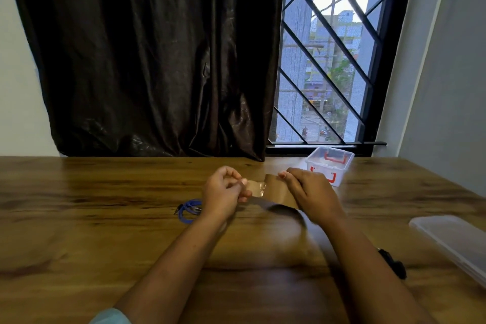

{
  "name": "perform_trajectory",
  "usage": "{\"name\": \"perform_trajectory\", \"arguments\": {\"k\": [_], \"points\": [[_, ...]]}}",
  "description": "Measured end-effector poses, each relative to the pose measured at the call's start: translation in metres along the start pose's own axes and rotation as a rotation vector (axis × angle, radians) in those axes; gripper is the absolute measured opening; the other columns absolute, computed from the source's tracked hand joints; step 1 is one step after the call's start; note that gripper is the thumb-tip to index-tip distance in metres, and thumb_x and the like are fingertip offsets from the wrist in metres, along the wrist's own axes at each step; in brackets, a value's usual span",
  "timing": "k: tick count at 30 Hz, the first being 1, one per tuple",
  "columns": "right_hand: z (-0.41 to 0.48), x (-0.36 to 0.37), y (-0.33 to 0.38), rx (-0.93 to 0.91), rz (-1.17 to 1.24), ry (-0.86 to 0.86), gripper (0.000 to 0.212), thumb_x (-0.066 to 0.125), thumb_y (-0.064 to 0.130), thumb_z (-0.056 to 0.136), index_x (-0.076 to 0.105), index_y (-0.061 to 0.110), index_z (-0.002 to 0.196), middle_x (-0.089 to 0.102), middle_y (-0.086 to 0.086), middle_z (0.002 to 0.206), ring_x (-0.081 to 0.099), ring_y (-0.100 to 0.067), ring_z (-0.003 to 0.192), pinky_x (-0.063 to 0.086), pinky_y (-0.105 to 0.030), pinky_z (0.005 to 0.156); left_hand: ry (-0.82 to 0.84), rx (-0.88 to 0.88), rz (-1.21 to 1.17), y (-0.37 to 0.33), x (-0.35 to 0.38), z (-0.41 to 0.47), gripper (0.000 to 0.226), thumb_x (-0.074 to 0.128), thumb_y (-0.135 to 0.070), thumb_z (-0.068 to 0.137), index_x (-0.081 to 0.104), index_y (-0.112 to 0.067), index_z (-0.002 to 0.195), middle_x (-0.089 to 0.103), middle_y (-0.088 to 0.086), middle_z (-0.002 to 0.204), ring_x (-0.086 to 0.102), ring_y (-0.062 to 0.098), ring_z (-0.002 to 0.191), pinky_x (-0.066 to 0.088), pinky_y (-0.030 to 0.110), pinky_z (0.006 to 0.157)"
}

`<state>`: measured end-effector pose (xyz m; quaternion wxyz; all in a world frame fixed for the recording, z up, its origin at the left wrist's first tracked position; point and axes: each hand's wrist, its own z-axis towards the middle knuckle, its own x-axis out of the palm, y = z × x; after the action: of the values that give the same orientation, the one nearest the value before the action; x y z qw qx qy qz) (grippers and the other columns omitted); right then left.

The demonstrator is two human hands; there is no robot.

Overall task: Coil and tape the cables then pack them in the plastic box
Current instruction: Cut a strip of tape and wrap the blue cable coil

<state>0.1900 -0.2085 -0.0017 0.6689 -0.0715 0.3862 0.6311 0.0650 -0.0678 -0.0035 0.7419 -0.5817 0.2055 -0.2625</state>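
Motion blur is smearing the brown tape roll (pixel 285 209) under the right hand (pixel 313 193). The left hand (pixel 223 192) is covering part of the coiled blue cable (pixel 188 210). The frame's right edge is cutting off the clear plastic lid (pixel 455 242).

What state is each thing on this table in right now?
Tape: a brown strip stretched between both hands.
Left hand: pinching one end.
Right hand: holding the other end.
Blue cable: coiled, lying on the table.
Plastic box: open.
Lid: off, lying apart at the right.
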Motion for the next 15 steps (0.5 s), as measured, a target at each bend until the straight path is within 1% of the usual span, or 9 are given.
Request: {"name": "perform_trajectory", "arguments": {"k": [2,4,5,7,8,10,13,15], "points": [[0.001,0.001,-0.003,0.004,-0.008,0.048,0.036,0.043,0.042,0.096,0.042,0.041,0.061,0.047,0.015,0.056,0.049,0.001,0.059,0.029,-0.018,0.053,-0.011,-0.036,-0.047,0.002,0.002,-0.001,0.009,0.059,-0.002,0.088,0.055,-0.01,0.087,0.068,0.008,0.077,0.067,0.007,0.055,0.052,0.017,0.048],[0.001,0.005,-0.005,-0.002,-0.033,0.122,0.031,0.043,0.04,0.097,0.048,0.036,0.067,0.048,0.016,0.063,0.047,-0.001,0.064,0.028,-0.018,0.057,0.001,-0.055,-0.042,0.006,0.003,-0.002,0.009,0.058,0.0,0.088,0.057,-0.009,0.087,0.067,0.009,0.077,0.067,0.008,0.055,0.052,0.017,0.048],[0.001,0.007,-0.006,-0.005,-0.057,0.157,0.027,0.044,0.039,0.097,0.054,0.034,0.073,0.052,0.015,0.068,0.047,-0.005,0.067,0.029,-0.02,0.06,0.01,-0.064,-0.034,0.008,0.003,-0.003,0.01,0.057,0.001,0.089,0.057,-0.009,0.087,0.066,0.01,0.077,0.066,0.008,0.056,0.053,0.017,0.048],[0.0,0.011,-0.01,-0.008,-0.148,0.182,0.025,0.044,0.039,0.098,0.065,0.028,0.089,0.063,0.008,0.084,0.045,-0.007,0.077,0.031,-0.028,0.071,0.015,-0.089,-0.026,0.012,0.003,-0.002,0.012,0.055,0.003,0.09,0.059,-0.008,0.088,0.065,0.01,0.077,0.065,0.011,0.058,0.053,0.017,0.049],[0.0,0.013,-0.012,0.004,-0.198,0.184,0.027,0.043,0.04,0.098,0.066,0.027,0.095,0.066,0.008,0.092,0.043,-0.006,0.082,0.028,-0.031,0.075,0.015,-0.104,-0.022,0.014,0.002,-0.001,0.012,0.053,0.003,0.09,0.059,-0.007,0.09,0.064,0.01,0.077,0.064,0.012,0.061,0.054,0.017,0.049],[-0.001,0.015,-0.015,0.042,-0.255,0.202,0.027,0.04,0.042,0.098,0.065,0.03,0.099,0.064,0.01,0.099,0.042,-0.006,0.088,0.026,-0.034,0.079,0.027,-0.141,0.012,0.018,0.002,0.001,0.013,0.051,0.004,0.091,0.059,-0.005,0.096,0.063,0.009,0.081,0.064,0.014,0.069,0.054,0.017,0.053],[-0.003,0.018,-0.012,0.076,-0.235,0.247,0.027,0.043,0.038,0.097,0.066,0.025,0.104,0.061,0.003,0.104,0.05,-0.017,0.099,0.038,-0.037,0.084,0.063,-0.181,0.086,0.022,0.004,0.001,0.014,0.05,0.004,0.092,0.061,-0.004,0.095,0.064,0.011,0.088,0.065,0.018,0.08,0.055,0.02,0.062],[-0.003,0.017,-0.006,0.092,-0.181,0.219,0.026,0.046,0.033,0.097,0.067,0.02,0.105,0.057,0.001,0.103,0.046,-0.019,0.099,0.04,-0.036,0.083,0.062,-0.183,0.114,0.024,0.005,0.001,0.014,0.05,0.003,0.092,0.062,-0.004,0.094,0.065,0.011,0.089,0.066,0.019,0.083,0.056,0.023,0.066]]}}
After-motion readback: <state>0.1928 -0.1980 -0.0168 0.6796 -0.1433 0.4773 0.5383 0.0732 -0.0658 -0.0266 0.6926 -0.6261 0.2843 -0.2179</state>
